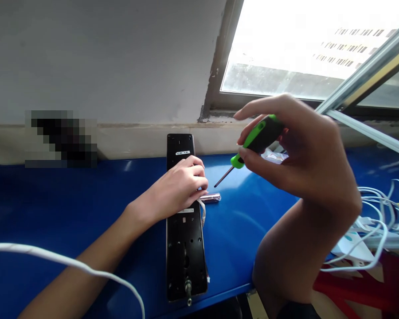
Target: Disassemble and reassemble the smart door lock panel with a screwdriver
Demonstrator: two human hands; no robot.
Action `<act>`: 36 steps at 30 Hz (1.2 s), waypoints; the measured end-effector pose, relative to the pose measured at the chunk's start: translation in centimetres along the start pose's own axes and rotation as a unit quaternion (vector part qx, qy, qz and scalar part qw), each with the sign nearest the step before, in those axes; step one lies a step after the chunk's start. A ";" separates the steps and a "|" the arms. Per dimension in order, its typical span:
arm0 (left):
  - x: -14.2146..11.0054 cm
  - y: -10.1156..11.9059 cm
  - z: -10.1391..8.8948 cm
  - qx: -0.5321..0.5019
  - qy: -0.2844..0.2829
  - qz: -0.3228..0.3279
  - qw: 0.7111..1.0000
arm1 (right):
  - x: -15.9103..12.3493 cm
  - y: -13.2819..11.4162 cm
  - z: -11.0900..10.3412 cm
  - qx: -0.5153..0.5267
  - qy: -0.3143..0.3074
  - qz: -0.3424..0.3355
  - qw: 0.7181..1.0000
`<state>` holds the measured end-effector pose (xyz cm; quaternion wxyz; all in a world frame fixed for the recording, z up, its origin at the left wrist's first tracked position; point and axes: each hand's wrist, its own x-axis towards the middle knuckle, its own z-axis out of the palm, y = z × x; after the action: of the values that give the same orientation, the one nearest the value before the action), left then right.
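A long black metal plate (pixel 186 261) with screws, holes and small labels lies on the blue tabletop, its length running away from me. My left hand (pixel 182 188) rests across its middle, fingers curled over the right edge and gripping it; the fingertips are partly hidden. In my right hand (pixel 306 150), raised to the right of the plate, is a green and black screwdriver (pixel 261 137). Its thin shaft points down and left, the tip apart from the plate. Beside my left fingertips lie a shiny wrapped cylinder (pixel 213 198) and a short white cable (pixel 202 212). A threaded metal post (pixel 188 292) stands at the plate's near end.
A loose white cable (pixel 69 261) crosses over my left forearm. Coiled white cables (pixel 382 212) and a white device (pixel 352 248) sit at the right. Pale metal bars (pixel 369 133) slant across the right side. The wall (pixel 103 62) and window frame (pixel 216 99) bound the back.
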<state>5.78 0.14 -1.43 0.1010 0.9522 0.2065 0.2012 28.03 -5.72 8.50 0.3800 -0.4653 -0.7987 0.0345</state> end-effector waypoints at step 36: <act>9.7 2.8 5.8 0.012 -0.293 -0.057 0.954 | -5.1 5.8 -6.1 -0.003 -0.192 0.230 0.954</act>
<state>17.35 1.18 -2.57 0.1571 0.9571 0.2242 -0.0953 37.52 -8.20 7.51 0.1996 -0.6222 -0.7279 0.2079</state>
